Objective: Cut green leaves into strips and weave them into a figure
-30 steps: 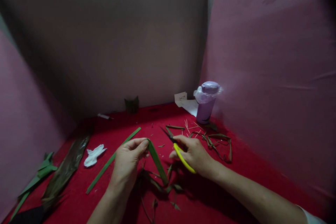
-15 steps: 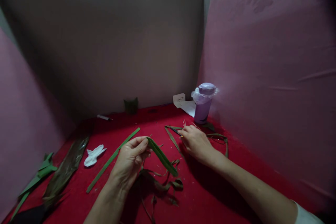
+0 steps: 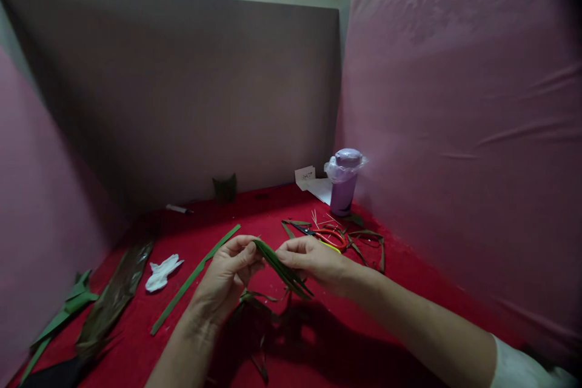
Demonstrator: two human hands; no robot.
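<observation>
My left hand (image 3: 231,274) pinches one end of a folded green leaf strip (image 3: 282,270) between thumb and fingers. Partway along the same strip, my right hand (image 3: 313,259) has its thumb and fingers closed on it. The strip slants down to the right, its free end showing several layers. Just beyond my right hand lie red-handled scissors (image 3: 333,236) on the red cloth, with a bit of yellow at the handle. Thin pale sticks (image 3: 314,218) lie behind them. Another long green leaf strip (image 3: 195,279) rests left of my left hand.
Dark leaf scraps (image 3: 259,300) lie below my hands, more (image 3: 381,248) at right. A purple tumbler (image 3: 344,191) stands at the back beside white papers (image 3: 321,189). On the left are a crumpled white tissue (image 3: 162,273), a brown plastic-like sheet (image 3: 116,291) and folded green leaves (image 3: 68,309).
My right hand has moved from beside the scissors back to the leaf strip and closed on it. The scissors' red handles now show. The view has tilted slightly.
</observation>
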